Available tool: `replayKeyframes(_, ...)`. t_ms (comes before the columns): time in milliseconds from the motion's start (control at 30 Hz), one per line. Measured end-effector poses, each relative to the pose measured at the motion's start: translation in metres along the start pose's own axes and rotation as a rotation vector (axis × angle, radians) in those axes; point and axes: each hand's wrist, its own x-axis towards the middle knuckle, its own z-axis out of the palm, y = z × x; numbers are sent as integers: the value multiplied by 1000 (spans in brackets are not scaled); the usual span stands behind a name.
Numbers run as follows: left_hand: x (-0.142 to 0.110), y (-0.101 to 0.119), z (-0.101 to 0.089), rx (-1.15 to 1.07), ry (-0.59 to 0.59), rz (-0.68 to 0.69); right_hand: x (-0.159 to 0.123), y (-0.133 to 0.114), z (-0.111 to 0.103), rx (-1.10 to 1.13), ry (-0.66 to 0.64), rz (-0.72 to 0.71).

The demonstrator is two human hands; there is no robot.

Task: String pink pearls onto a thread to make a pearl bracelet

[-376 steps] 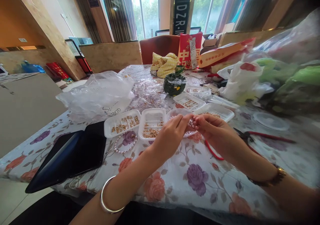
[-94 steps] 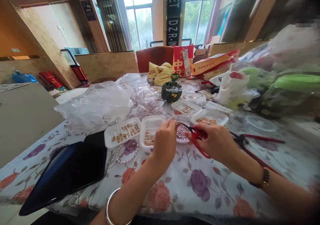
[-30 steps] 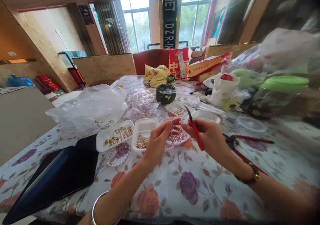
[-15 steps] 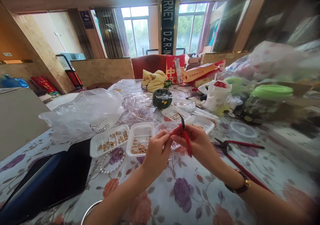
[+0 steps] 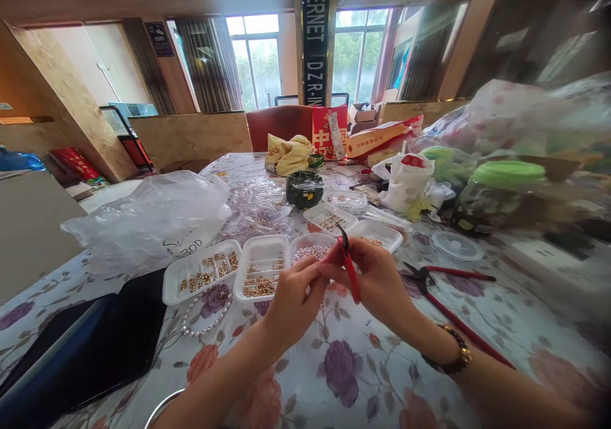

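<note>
My right hand is closed around small red-handled pliers, whose dark jaws point up and away. Close against it, my left hand is pinched, its fingertips meeting those of the right; whatever lies between them is too small to make out. Just beyond the hands stands a white tub of pink pearl beads. To its left are a tray of gold beads and a tray of gold findings. A pearl bead strand lies curved on the flowered tablecloth.
Large red-handled cutters lie open at right, near a clear lid. Behind the trays sits a coil of dark green wire. A plastic bag and a black folder-like object occupy the left; a green-lidded jar stands at right.
The view has shifted slightly, so most things appear a little further left. Both hands stay together, and the pliers remain in my right hand with their jaws up.
</note>
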Motion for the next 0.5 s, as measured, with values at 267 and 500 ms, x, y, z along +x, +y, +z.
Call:
replayKeyframes(267, 6, 1, -1, -382, 50, -225, 3, 5, -3, 316, 64, 192)
replayKeyframes(500, 3, -2, 1, -460, -73, -303, 0, 6, 1, 431, 39, 290)
